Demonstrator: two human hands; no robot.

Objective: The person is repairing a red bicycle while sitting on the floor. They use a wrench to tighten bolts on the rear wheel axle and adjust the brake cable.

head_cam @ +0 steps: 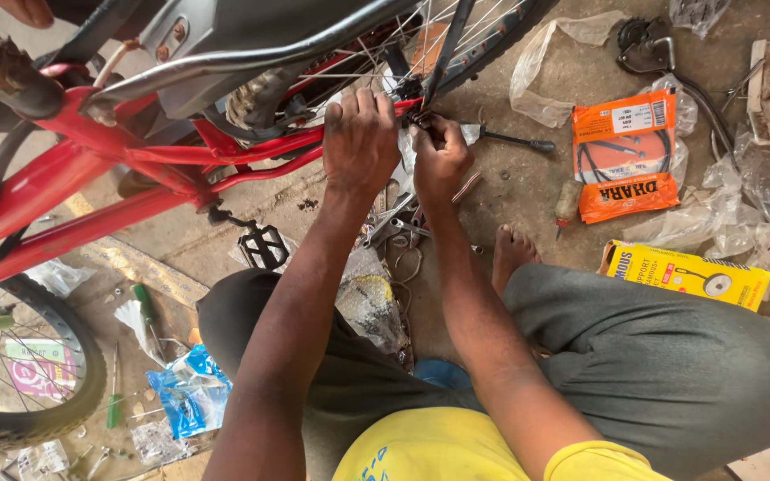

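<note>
A red bicycle frame [91, 187] runs across the upper left. Its rear wheel [483, 36] with silver spokes sits at the top centre. My left hand [360, 138] grips the red rear stay close to the wheel axle. My right hand [438, 158] is closed right beside it at the axle [421, 116], its fingers pinched on a small dark fitting that I cannot make out. A black kickstand [514, 140] sticks out to the right just past my right hand. The black pedal [263, 245] hangs below the frame.
Several spanners [394, 227] lie under my wrists. An orange packet [626, 156] and a yellow box [686, 274] lie at right among clear plastic bags. A green-handled screwdriver [143, 303], a blue bag [191, 392] and the front wheel [42, 374] are at lower left. My bare foot [511, 254] rests on the concrete.
</note>
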